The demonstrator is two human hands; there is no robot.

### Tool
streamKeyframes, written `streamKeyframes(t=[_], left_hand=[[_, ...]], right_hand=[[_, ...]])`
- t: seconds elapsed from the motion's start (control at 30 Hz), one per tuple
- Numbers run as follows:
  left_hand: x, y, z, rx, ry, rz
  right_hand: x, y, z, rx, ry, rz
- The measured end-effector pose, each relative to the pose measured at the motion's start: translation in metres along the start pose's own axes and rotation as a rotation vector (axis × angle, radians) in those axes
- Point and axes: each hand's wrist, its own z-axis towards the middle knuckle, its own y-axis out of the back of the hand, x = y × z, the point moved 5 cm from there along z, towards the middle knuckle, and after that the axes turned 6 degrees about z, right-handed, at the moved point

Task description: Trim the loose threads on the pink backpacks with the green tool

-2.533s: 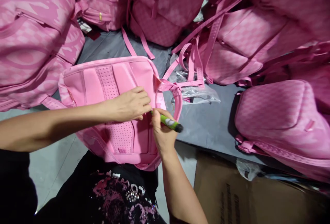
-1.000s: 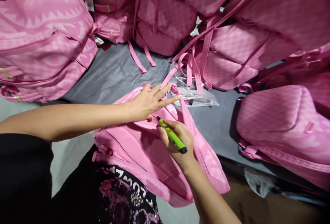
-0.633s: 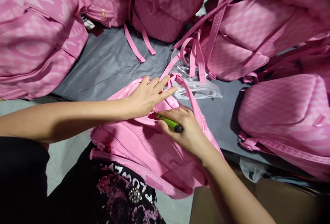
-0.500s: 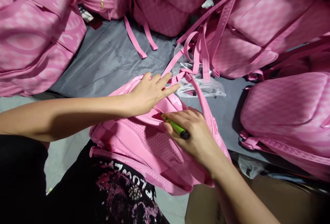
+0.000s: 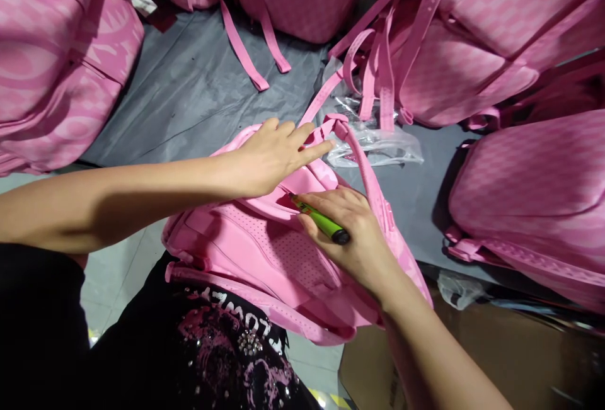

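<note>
A pink backpack (image 5: 288, 252) rests at the table's near edge, against my body, its dotted back panel facing up. My left hand (image 5: 278, 152) lies across its upper part, fingers stretched out and slightly spread, palm side hidden. Wrapped round a stubby green pen-shaped tool (image 5: 321, 220) with a black end is my right hand (image 5: 352, 227). The tool's dark tip points up and left toward a pink fold just below my left hand; whether it touches the fabric I cannot tell. The backpack's top loop and a strap (image 5: 362, 161) rise behind my right hand.
Several other pink backpacks (image 5: 534, 189) stand along the right, back and left of the grey-covered table (image 5: 189, 95). Clear plastic wrap (image 5: 397, 147) lies beyond my hands, near loose pink straps (image 5: 243, 51). A cardboard box (image 5: 463, 359) is below the table at right.
The view has shifted slightly, so the table and surrounding backpacks appear a little higher. Both hands keep nearly the same pose on the backpack, and the green tool stays in my right hand.
</note>
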Motion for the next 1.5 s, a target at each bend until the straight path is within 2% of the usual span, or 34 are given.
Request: streamKeyframes(t=[0.2, 0.37, 0.47, 0.7, 1.17, 1.4, 1.5], left_hand=[[0.002, 0.0, 0.0, -0.009, -0.009, -0.01], [0.003, 0.002, -0.002, 0.001, -0.022, -0.051], [0.003, 0.003, -0.004, 0.01, -0.024, -0.048], [0.003, 0.007, -0.008, -0.003, -0.015, -0.036], [0.004, 0.009, -0.014, -0.064, -0.01, -0.015], [0.005, 0.006, -0.013, -0.062, -0.008, -0.024], [0.008, 0.011, -0.019, -0.015, -0.01, -0.024]], right_hand=[[0.006, -0.011, 0.006, -0.093, 0.033, -0.062], [0.014, -0.015, 0.007, -0.133, -0.037, -0.047], [0.019, -0.017, 0.006, -0.185, -0.099, -0.113], [0.027, -0.024, 0.004, -0.283, -0.148, -0.134], [0.03, -0.027, 0.001, -0.35, -0.186, -0.11], [0.027, -0.03, 0.004, -0.35, -0.206, -0.021], [0.024, -0.029, 0.0, -0.349, -0.228, 0.04]])
